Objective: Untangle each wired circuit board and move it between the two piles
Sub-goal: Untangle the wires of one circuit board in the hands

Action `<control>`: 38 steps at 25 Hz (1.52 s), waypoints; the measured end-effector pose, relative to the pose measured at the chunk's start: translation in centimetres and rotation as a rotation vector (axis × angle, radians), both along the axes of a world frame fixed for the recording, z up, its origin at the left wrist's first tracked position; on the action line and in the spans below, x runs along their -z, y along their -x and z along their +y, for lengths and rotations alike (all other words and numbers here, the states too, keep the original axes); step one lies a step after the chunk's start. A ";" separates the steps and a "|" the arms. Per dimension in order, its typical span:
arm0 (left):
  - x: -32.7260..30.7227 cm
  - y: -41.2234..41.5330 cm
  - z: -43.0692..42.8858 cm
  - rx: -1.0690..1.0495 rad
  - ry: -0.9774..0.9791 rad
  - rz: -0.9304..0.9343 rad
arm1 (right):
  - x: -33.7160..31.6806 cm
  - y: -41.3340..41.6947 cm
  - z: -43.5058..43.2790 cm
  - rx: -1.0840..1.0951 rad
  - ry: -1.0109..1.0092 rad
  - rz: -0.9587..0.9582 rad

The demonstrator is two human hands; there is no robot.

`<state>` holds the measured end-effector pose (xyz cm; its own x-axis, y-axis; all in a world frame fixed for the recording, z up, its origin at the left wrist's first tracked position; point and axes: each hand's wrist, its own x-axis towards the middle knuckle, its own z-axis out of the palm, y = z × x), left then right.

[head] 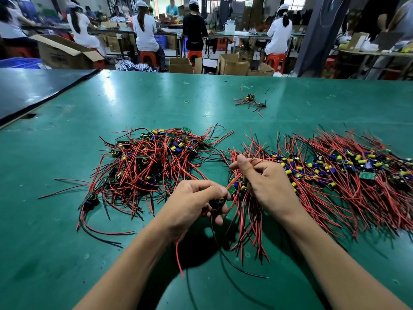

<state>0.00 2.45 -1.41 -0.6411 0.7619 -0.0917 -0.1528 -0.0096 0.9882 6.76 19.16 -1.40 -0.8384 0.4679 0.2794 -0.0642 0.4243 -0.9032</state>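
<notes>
Two piles of small circuit boards with red and black wires lie on the green table [156, 97]. The tangled pile [147, 162] is at centre left. The combed-out pile [339, 173] spreads at the right. My left hand [192, 204] grips one wired circuit board [220, 201] by its black and yellow parts, with its wires hanging below the hand. My right hand [266, 180] pinches a bunch of red wires [250, 220] at the left edge of the right pile. A small green board [232, 188] shows between my two hands.
Two loose wired boards [251, 101] lie farther back on the table, with a small rubber band [186, 101] to their left. A dark panel [33, 90] overlaps the table's far left corner. Beyond the table, people sit at benches among cardboard boxes [181, 64].
</notes>
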 end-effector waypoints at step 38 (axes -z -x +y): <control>0.8 0.0 0.2 0.028 -0.118 -0.002 | -0.6 0.2 -0.2 -0.452 1.306 -0.099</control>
<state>-0.03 2.60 -2.23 -0.6190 0.7854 -0.0013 -0.1568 -0.1219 0.9801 6.51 19.01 -0.77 -0.9762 0.0264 -0.2154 0.1192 -0.7640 -0.6341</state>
